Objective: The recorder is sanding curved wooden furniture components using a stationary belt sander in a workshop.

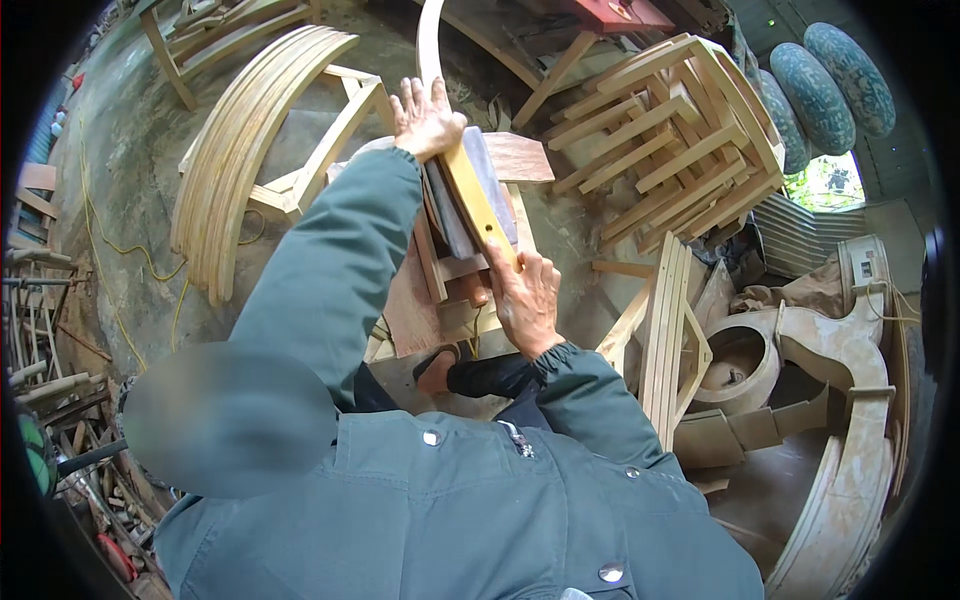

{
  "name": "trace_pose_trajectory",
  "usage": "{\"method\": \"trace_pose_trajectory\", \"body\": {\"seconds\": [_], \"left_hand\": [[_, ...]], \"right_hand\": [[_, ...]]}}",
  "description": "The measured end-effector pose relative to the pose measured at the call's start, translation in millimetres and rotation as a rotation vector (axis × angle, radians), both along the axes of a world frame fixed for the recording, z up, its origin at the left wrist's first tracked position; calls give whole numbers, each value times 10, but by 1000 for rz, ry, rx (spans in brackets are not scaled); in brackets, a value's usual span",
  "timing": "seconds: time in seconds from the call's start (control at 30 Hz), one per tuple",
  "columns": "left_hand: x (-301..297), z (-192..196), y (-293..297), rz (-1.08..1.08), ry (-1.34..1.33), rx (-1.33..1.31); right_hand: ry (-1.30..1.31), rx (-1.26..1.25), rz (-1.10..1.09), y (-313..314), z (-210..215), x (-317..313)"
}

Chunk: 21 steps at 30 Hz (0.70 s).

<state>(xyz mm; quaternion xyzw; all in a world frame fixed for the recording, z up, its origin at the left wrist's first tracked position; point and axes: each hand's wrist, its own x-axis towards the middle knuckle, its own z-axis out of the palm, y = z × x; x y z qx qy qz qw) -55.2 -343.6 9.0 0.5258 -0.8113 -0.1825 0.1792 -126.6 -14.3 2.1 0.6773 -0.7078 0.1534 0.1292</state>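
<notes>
A curved wooden piece (463,187) with a small dark hole near its lower end slants away from me, over a grey-sided block (488,165). My left hand (428,122) lies across its upper part, palm down, with the fingers spread and stretched out. At the near end, my right hand (526,303) grips the piece, its thumb along the wood and the other fingers bent; what lies under them is hidden. Beneath, wooden boards (412,305) make up part of the stand.
Curved wooden strips (262,140) rest on a frame to the left. At the far right is a stack of slatted wooden frames (680,140). A dusty pipe with a round housing (735,365) stands at right. A yellow cord (140,255) crosses the floor.
</notes>
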Motion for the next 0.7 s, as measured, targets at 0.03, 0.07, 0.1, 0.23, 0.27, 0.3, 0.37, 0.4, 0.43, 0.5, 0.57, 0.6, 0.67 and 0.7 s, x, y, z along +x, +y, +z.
{"method": "trace_pose_trajectory", "body": {"seconds": [0.03, 0.07, 0.1, 0.23, 0.27, 0.3, 0.37, 0.4, 0.43, 0.5, 0.57, 0.6, 0.67, 0.7], "left_hand": [[7, -1, 157, -4, -21, -16], [8, 23, 309, -8, -40, -33], [-1, 18, 436, -13, -53, -42], [6, -105, 913, -56, -123, -107], [-33, -83, 1076, -79, -153, -101], [-16, -70, 1264, -90, -156, -100], [-19, -22, 1654, -130, -208, -52], [-6, -49, 1825, -128, -196, -93], [7, -88, 2017, -130, -176, -88], [23, -99, 2393, -136, -129, -76], [26, -37, 2562, -155, -148, -56], [64, -51, 2602, -153, -163, -35], [60, -4, 2428, -137, -148, -75], [49, -40, 2251, -121, -159, -108]], "right_hand": [[-10, 6, -11, 150, -16, 11], [-9, -3, -14, 287, -17, 11], [-46, -4, -16, 416, -24, 5], [-204, 42, -10, 985, -6, 25], [-302, 99, -24, 1150, 11, 10], [-261, 80, 9, 1286, 16, -2], [-293, 101, 7, 1648, 3, -43], [-312, 127, 12, 1825, 1, -67], [-324, 121, 11, 2016, 3, -88], [-328, 152, 27, 2398, 19, -132], [-322, 155, 26, 2698, 58, -164], [-309, 161, 46, 2821, 75, -157], [-326, 194, 40, 3133, 50, -186], [-346, 191, 51, 3287, 28, -203]]}}
